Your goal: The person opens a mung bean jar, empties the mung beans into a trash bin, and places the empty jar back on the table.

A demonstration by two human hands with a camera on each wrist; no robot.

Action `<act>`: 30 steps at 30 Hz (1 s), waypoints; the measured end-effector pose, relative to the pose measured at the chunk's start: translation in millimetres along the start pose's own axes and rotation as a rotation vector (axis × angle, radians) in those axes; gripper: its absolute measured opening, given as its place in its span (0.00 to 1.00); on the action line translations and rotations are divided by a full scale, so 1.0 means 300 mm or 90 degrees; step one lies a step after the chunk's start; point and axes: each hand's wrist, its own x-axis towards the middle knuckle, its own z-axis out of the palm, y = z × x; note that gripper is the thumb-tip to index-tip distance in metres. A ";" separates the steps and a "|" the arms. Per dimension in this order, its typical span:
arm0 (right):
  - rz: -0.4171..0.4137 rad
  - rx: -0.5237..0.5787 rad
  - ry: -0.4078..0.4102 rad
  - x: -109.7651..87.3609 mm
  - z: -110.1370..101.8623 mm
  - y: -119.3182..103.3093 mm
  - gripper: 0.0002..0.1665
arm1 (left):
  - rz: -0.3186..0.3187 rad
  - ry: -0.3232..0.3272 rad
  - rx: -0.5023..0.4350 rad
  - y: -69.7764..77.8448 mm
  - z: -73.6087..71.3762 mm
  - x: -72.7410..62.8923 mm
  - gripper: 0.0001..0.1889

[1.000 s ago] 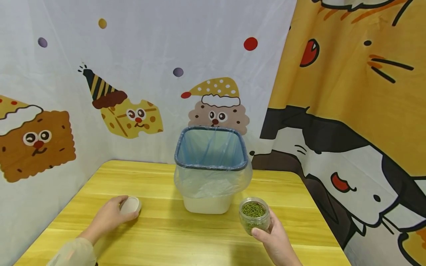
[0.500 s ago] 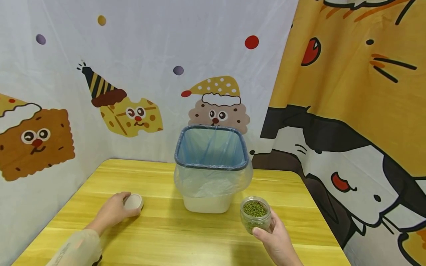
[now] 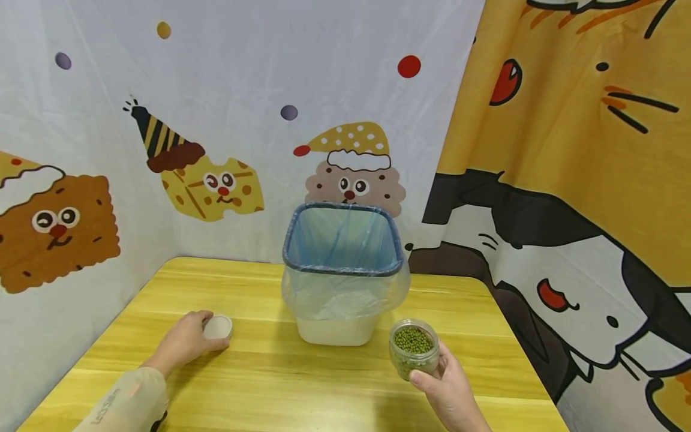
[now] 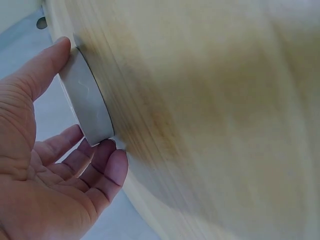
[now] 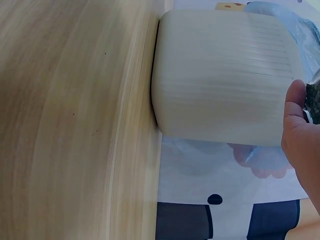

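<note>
My left hand (image 3: 186,339) holds a round white lid (image 3: 218,327) by its rim, at the left of the table. In the left wrist view, the thumb is on one side of the lid (image 4: 87,97) and fingertips are on the other, with the lid's edge at the tabletop. My right hand (image 3: 450,384) grips a clear open jar (image 3: 414,363) of small green beans (image 3: 412,340), held above the table at the right. The jar leans slightly toward me. Only a sliver of the jar (image 5: 313,102) enters the right wrist view, beside the thumb.
A pale bin (image 3: 337,332) with a blue rim stands at the back middle of the yellow wood-grain table (image 3: 302,390). Its clear plastic liner (image 3: 345,297) is folded over the rim. A cartoon-printed cloth (image 3: 232,72) hangs behind the table.
My left hand has shifted slightly right and away from me with the lid, then nearly stopped. My right hand and the jar have stayed almost still.
</note>
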 end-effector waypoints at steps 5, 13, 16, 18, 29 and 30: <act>-0.004 -0.002 0.000 0.000 -0.001 0.002 0.34 | 0.003 -0.001 0.006 0.002 0.000 0.005 0.54; 0.010 0.005 0.022 0.000 -0.002 0.002 0.35 | 0.007 -0.008 0.006 0.011 -0.011 0.016 0.55; 0.006 0.010 0.020 -0.001 -0.006 0.006 0.35 | 0.007 -0.010 0.004 0.015 -0.013 0.017 0.55; 0.002 0.015 0.017 -0.001 -0.010 0.011 0.35 | 0.004 -0.007 0.004 0.016 -0.010 0.016 0.55; -0.015 0.031 0.014 0.001 -0.021 0.024 0.34 | -0.009 0.017 -0.002 0.026 0.001 0.017 0.56; -0.014 0.030 0.014 0.001 -0.020 0.023 0.34 | -0.009 0.019 -0.002 0.027 0.001 0.017 0.56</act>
